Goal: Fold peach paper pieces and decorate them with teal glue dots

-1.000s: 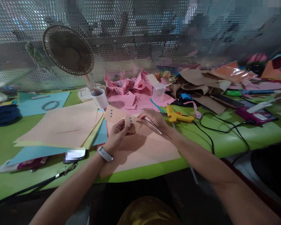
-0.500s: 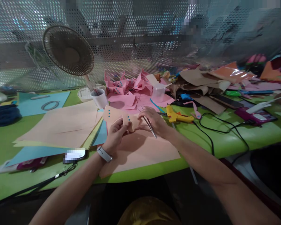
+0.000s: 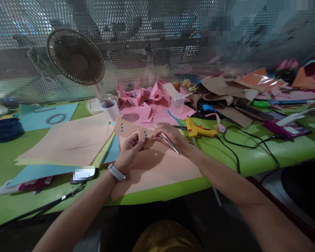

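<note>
My left hand (image 3: 131, 148) is closed on a folded peach paper piece (image 3: 145, 134) that carries small blue diamond marks. My right hand (image 3: 170, 136) has its fingers at the right edge of that paper, with metal tweezers (image 3: 172, 144) held in it, their blunt end pointing down toward me. Behind the left hand a peach paper flap (image 3: 124, 126) shows more blue diamonds; whether it joins the held piece I cannot tell. Beneath both hands lies a large peach sheet (image 3: 160, 175).
A yellow glue gun (image 3: 199, 129) lies right of my hands, its black cord curving over the green table (image 3: 225, 161). Pink paper pieces (image 3: 136, 113), a white cup (image 3: 111, 110) and a fan (image 3: 77, 57) stand behind. Peach sheets (image 3: 65, 140) and a phone (image 3: 84, 174) are leftward.
My right fingers have moved slightly left and down on the held paper, and the tweezers lie at a flatter slant. The left hand keeps its grip almost in place.
</note>
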